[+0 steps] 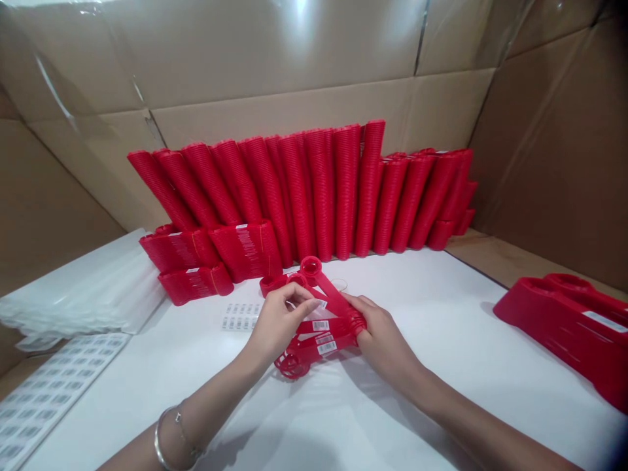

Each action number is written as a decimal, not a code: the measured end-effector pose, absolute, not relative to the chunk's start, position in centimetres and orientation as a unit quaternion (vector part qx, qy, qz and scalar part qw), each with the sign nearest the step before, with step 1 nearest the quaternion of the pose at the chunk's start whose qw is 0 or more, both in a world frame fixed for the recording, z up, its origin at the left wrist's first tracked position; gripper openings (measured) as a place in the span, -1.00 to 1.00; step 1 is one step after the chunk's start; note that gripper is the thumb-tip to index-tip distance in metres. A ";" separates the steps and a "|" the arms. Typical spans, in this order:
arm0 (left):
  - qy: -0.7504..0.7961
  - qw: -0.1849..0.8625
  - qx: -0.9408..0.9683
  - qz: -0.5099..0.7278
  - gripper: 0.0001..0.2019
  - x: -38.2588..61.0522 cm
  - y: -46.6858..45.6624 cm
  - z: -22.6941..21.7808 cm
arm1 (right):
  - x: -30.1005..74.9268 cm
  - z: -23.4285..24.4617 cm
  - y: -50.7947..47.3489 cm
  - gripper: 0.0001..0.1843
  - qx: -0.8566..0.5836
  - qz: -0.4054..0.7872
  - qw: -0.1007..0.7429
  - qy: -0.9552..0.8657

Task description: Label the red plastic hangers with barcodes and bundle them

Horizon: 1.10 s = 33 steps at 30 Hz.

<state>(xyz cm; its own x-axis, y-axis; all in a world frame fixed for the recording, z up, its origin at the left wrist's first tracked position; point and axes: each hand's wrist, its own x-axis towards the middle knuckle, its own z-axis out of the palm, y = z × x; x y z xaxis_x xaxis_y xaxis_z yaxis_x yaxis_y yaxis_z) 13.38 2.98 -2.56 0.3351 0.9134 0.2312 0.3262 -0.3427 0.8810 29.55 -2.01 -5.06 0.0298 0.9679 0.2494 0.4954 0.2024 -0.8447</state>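
My right hand (385, 333) grips a fanned-out bunch of flat red plastic pieces (338, 297) by one end. Rings show at their far ends, and several carry white barcode labels (326, 347). My left hand (282, 317) is closed in a pinch over the fan, thumb and forefinger on a small white barcode sticker (320, 303) against one of the pieces. Whether that sticker is fully stuck down I cannot tell. Just left of this hand a small label sheet (239, 316) lies on the white table (417, 288), partly hidden by it.
Tall stacks of red pieces (299, 196) line the back of the table. Banded bundles (245, 252) lie at the left front of them. More red pieces (564, 327) lie at the right. Clear plastic bags (88, 288) and a large label sheet (59, 386) occupy the left. Cardboard walls (294, 65) enclose the table.
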 end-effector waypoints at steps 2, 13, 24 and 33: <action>0.433 0.390 0.713 0.390 -0.84 13.3 3.0 -2.7 | 29.5 -4.9 -2.1 -0.32 -0.567 0.272 0.439 -0.642; 0.431 0.404 0.709 0.385 -0.83 13.7 2.9 -2.7 | 29.1 -4.4 -2.7 -0.27 -0.562 0.272 0.426 -0.654; 0.392 0.093 0.846 0.349 -0.90 13.5 2.8 -3.7 | 29.0 -5.2 -2.9 -0.18 -0.550 0.280 0.419 -0.666; 0.396 0.165 0.792 0.435 -0.85 10.5 4.1 -4.1 | 28.8 -5.0 -2.9 -0.23 -0.543 0.294 0.390 -0.683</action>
